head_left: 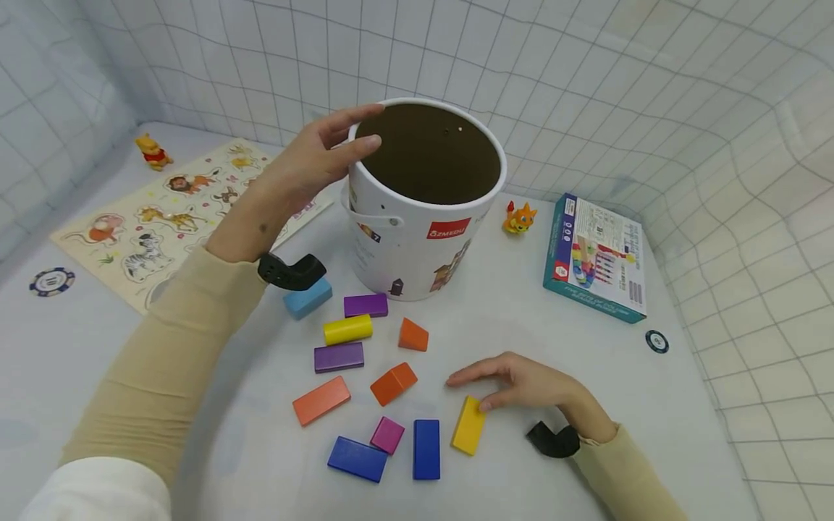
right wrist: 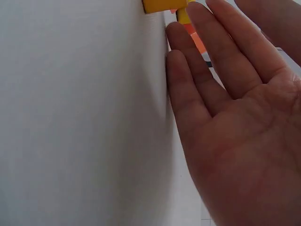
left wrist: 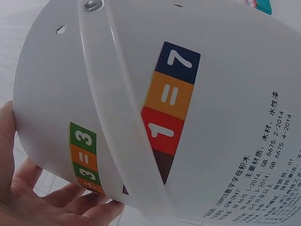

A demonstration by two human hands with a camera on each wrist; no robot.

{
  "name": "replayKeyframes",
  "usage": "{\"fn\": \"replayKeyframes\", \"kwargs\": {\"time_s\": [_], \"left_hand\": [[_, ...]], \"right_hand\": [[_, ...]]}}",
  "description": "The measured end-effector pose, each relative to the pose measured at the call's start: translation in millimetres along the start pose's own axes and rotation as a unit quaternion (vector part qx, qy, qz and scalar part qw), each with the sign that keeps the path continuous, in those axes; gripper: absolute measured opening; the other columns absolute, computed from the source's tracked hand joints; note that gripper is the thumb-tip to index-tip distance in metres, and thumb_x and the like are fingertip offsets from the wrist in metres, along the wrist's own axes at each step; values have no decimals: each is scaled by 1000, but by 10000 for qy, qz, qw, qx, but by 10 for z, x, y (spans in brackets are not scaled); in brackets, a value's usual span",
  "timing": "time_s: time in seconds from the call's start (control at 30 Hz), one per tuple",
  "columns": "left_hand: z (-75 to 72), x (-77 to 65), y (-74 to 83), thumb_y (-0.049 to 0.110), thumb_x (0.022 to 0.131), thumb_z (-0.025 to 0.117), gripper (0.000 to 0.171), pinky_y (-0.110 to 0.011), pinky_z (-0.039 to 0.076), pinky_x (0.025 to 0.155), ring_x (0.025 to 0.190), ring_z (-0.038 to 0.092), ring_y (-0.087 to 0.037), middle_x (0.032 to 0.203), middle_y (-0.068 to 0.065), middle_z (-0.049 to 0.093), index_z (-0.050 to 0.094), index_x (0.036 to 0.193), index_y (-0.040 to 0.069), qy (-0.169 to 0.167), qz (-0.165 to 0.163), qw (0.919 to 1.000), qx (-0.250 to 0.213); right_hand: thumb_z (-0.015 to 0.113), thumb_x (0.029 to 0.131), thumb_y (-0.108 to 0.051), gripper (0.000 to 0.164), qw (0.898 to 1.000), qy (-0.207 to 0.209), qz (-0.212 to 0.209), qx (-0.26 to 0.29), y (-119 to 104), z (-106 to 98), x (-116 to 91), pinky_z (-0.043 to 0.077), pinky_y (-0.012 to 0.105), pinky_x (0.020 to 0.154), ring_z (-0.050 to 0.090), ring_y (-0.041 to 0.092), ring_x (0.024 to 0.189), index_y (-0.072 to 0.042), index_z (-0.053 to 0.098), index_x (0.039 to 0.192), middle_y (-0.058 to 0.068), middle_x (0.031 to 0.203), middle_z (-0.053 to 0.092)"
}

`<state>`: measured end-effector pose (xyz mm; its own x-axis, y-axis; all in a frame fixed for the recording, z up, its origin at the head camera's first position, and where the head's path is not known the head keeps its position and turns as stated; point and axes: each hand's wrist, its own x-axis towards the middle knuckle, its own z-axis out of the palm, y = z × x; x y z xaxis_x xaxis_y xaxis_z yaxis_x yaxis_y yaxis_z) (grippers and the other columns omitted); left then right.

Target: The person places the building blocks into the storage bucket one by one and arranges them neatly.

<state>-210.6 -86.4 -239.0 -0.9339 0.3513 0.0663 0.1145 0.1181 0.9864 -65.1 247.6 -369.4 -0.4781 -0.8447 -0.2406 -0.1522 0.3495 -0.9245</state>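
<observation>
A tall white bucket [head_left: 417, 246] with a dark inside stands upright at the back. My left hand [head_left: 319, 155] grips its left rim, the thumb reaching over the edge; in the left wrist view the fingers [left wrist: 66, 197] lie along the printed outer wall. My right hand [head_left: 528, 383] rests low over the table beside a yellow block [head_left: 469, 425], thumb tip right at the block's upper end. In the right wrist view its fingers [right wrist: 188, 89] are extended, two fingertips at the tabletop, and a yellow block [right wrist: 164, 4] shows beyond them.
Several coloured blocks lie before the bucket, among them a blue block [head_left: 426, 449], an orange block [head_left: 394, 383] and a yellow cylinder [head_left: 348, 330]. An animal puzzle board [head_left: 215, 155] lies left. Right stand an orange toy figure [head_left: 519, 218] and a boxed set [head_left: 596, 257].
</observation>
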Motion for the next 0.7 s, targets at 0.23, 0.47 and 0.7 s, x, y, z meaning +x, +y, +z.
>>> {"fn": "replayKeyframes", "kwargs": {"time_s": [0.23, 0.47, 0.7], "left_hand": [[9, -9, 12, 33, 84, 60, 52, -40, 22, 106, 126, 31, -17, 142, 2, 29, 39, 133, 34, 62, -36, 9999, -125], [11, -7, 13, 33, 83, 60, 53, -39, 23, 106, 123, 36, -19, 139, -3, 35, 40, 132, 34, 138, -78, 9996, -232], [8, -4, 9, 32, 84, 60, 53, -41, 21, 106, 126, 31, -18, 141, -1, 31, 39, 133, 34, 167, -60, 9998, -123]], "right_hand": [[61, 84, -19, 37, 9980, 56, -65, -627, 63, 110, -31, 36, 30, 97, 42, 13, 115, -14, 56, 120, -3, 121, 53], [62, 83, -24, 26, 9884, 379, -145, -1463, 23, 182, -58, 39, 29, 94, 40, 12, 113, -22, 63, 109, -6, 120, 49], [61, 84, -23, 20, 9831, 527, -623, -1636, 47, 212, -141, 42, 29, 90, 46, 11, 103, -21, 57, 103, -5, 110, 53]]}}
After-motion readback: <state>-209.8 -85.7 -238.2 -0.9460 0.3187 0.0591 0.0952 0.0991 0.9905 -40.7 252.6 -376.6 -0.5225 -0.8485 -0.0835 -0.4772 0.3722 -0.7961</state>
